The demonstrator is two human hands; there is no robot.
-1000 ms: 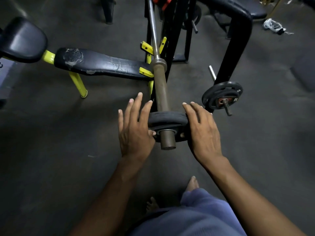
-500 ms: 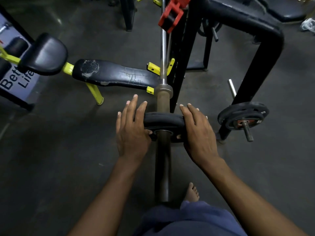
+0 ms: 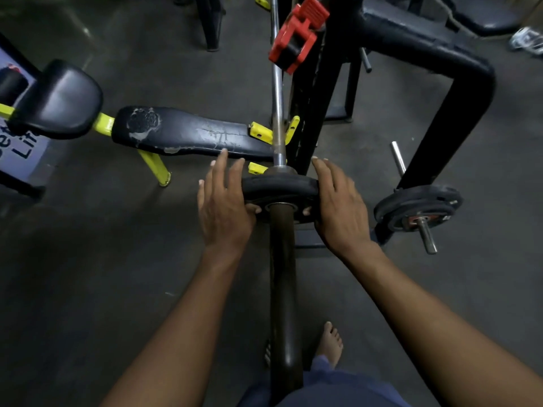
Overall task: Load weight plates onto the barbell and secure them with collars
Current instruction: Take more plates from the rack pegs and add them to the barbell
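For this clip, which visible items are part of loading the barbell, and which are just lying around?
In the job:
weight plate on the barbell sleeve
left hand, right hand at its sides
red collar

Lying about:
bench
stored plates on a peg
shoe

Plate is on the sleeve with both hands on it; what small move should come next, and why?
Probably release the plate and reach for the red collar: the plate looks seated at the sleeve's inner end, left hand and right hand flank it, and no collar secures it.
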